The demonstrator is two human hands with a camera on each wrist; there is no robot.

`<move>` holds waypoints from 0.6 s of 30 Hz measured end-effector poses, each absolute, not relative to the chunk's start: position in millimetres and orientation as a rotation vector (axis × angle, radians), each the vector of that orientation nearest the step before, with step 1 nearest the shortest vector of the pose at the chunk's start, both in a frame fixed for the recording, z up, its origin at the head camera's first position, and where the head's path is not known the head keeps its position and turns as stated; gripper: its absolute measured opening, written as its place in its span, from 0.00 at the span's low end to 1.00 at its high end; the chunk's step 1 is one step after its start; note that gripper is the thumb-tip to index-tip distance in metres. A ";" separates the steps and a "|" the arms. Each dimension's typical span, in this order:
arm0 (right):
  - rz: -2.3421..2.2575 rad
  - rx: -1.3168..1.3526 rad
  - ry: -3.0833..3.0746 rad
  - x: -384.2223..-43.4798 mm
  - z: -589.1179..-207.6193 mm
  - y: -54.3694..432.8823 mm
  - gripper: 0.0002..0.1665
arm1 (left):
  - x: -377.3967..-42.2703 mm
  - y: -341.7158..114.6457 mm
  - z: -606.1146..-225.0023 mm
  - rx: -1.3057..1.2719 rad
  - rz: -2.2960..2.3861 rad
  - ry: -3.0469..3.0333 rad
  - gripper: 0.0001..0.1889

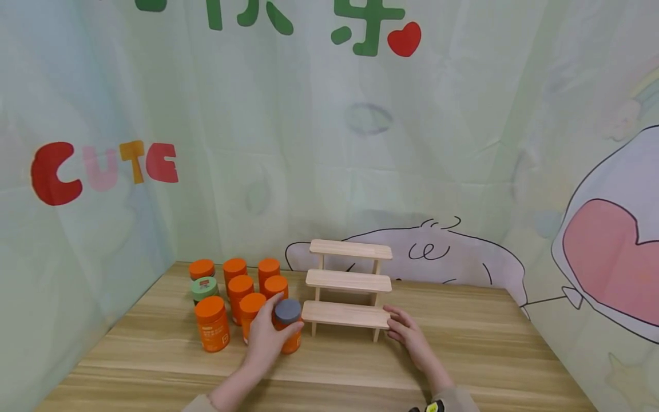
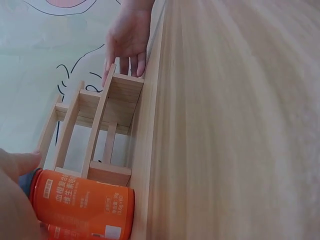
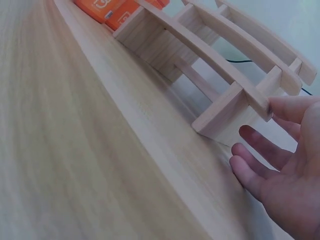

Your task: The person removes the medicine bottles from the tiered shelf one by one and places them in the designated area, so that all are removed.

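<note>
My left hand (image 1: pixel 265 332) grips an orange jar with a grey-blue lid (image 1: pixel 288 310), thumb and fingers around its top. In the left wrist view the jar (image 2: pixel 82 204) shows white printed lettering, upright on the wooden table. Just right of it stands a three-tier wooden display rack (image 1: pixel 347 315), stepping up toward the back. At the rack's right end is my right hand (image 1: pixel 411 336), its fingertips at the edge of the lowest shelf. The right wrist view shows that hand's fingers (image 3: pixel 272 150) spread and loosely bent, holding nothing.
Several orange-lidded jars (image 1: pixel 212 323) stand grouped left of the rack, among them one with a green lid (image 1: pixel 204 286). A printed cloth backdrop (image 1: pixel 329 143) rises behind the wooden table (image 1: pixel 463 343) and along both sides.
</note>
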State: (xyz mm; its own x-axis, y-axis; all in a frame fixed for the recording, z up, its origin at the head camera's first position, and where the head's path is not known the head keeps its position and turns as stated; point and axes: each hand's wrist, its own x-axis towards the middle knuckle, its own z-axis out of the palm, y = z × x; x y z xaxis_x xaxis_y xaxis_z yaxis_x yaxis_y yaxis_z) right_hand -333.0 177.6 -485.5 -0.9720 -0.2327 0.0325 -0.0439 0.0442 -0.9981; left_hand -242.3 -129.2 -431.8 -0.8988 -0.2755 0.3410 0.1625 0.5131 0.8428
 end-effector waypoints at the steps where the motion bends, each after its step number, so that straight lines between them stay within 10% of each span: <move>1: -2.058 -0.284 2.170 -332.7 -484.9 177.2 0.28 | -242.6 -128.7 -431.3 0.076 -1.344 -2.315 0.39; 18: -1.776 -0.331 2.634 -322.9 -439.2 170.8 0.31 | -259.2 -107.3 -411.5 -0.325 -0.837 -2.247 0.38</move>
